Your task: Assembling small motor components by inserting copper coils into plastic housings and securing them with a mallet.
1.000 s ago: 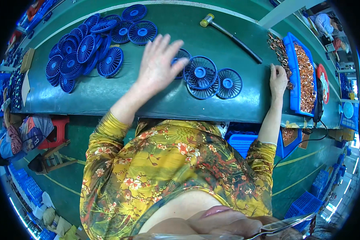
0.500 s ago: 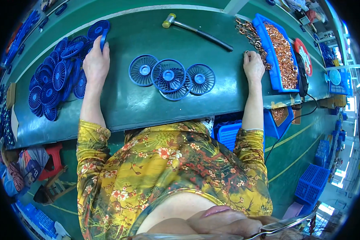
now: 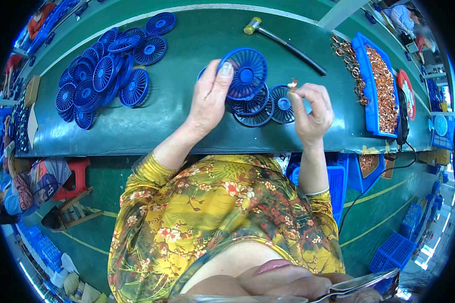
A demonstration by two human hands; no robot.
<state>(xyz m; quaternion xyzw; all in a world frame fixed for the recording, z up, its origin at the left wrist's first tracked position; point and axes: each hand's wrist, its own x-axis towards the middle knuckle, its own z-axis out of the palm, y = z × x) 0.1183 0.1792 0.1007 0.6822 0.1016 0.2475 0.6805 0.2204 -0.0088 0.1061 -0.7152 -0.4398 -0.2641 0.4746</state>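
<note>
My left hand (image 3: 207, 103) grips a round blue slotted grille (image 3: 251, 76) by its left edge, thumb on top, and holds it above the table. Several like it lie under and beside it, one grille (image 3: 283, 104) showing at the right; the raised one partly hides them. Between thumb and forefinger of my right hand (image 3: 314, 113), a small copper-coloured ring (image 3: 293, 84) is pinched, just right of the held grille. The two hands are a short way apart, and the ring does not touch the held grille.
A heap of blue grilles (image 3: 103, 73) covers the table's left part. At the far middle lies a hammer (image 3: 290, 49) with a yellow head. Loose copper rings (image 3: 350, 58) lie left of a blue tray (image 3: 371, 96) full of them. A black cable (image 3: 412, 151) hangs at the right edge.
My left hand has come from the heap to the middle, carrying a grille. My right hand has moved left from beside the loose rings and now shows a copper ring in its fingertips.
</note>
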